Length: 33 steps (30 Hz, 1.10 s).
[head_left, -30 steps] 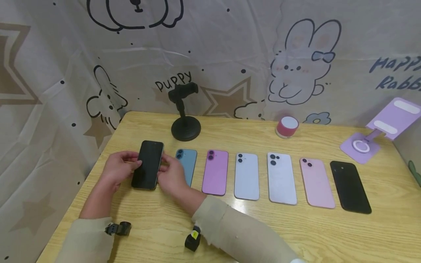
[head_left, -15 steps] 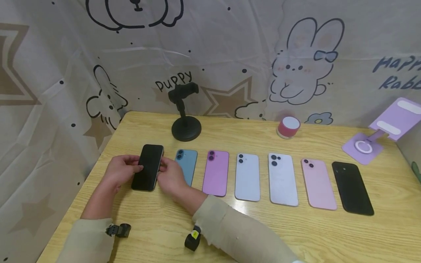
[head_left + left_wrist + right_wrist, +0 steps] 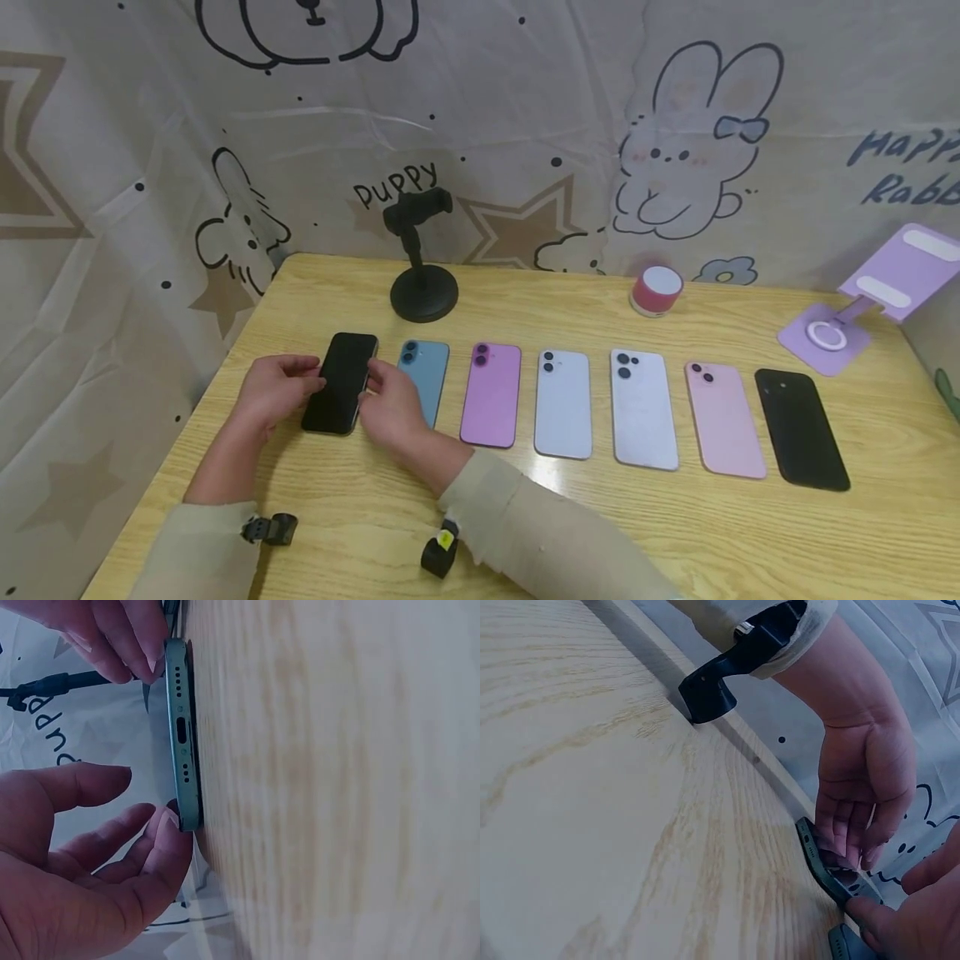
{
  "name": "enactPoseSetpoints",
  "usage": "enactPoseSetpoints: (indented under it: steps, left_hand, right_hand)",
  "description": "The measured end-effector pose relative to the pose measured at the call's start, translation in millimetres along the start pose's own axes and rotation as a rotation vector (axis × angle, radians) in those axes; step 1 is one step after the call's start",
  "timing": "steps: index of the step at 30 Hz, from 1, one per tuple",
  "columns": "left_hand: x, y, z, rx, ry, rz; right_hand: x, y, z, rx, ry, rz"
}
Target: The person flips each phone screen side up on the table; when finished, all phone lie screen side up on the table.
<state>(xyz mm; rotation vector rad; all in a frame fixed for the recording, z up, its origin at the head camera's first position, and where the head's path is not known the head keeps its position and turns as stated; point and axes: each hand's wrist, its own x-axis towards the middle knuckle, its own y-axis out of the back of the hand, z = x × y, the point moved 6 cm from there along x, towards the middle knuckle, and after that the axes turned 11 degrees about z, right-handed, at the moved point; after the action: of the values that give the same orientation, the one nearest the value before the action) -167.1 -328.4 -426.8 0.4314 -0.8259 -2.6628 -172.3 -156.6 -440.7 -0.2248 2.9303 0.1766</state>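
A black-screened smartphone (image 3: 341, 385) lies face up at the left end of a row of phones. My left hand (image 3: 273, 390) is at its left edge, with the fingertips touching the side. In the left wrist view the thumb (image 3: 94, 786) stands apart from the phone's greenish frame (image 3: 181, 735). On the opposite edge rest the fingers of my right hand (image 3: 392, 404). The right wrist view has that hand (image 3: 922, 919) partly cut off, one fingertip against the phone. Beside it lies a teal phone (image 3: 429, 375), back up, partly hidden by the right hand.
Farther right lie a magenta phone (image 3: 491, 396), a pale blue phone (image 3: 563, 406), a white phone (image 3: 645, 412), a pink phone (image 3: 726, 425) and a black phone (image 3: 802, 433). Behind them stand a black holder (image 3: 423, 293), a pink-red round speaker-like object (image 3: 656, 292) and a lilac phone stand (image 3: 825, 336).
The black-screened phone has come down from a raised top edge to lie on the table, shifting slightly right. Both hands stay beside it, and the left thumb has come off the screen.
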Motion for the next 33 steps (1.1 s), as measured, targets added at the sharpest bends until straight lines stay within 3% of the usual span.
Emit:
enactPoseSetpoints:
  steps: [8,20,27,33]
  left_hand:
    - [-1.9,-0.5,2.1,0.039,-0.006,0.000]
    - [-4.4,-3.8,6.2,0.095,-0.021,0.000]
    - [-17.0,-8.0,28.1,0.193,-0.106,0.064]
    - [-30.6,-17.4,48.3,0.138,-0.140,0.038]
  right_hand:
    - [0.1,-0.3,0.3,0.026,-0.038,-0.014]
    - [0.8,6.1,-3.1,0.012,-0.026,-0.010]
    - [-2.1,32.2,-10.1,0.029,-0.026,-0.028]
    - [-5.0,54.6,-8.4,-0.004,-0.013,-0.011]
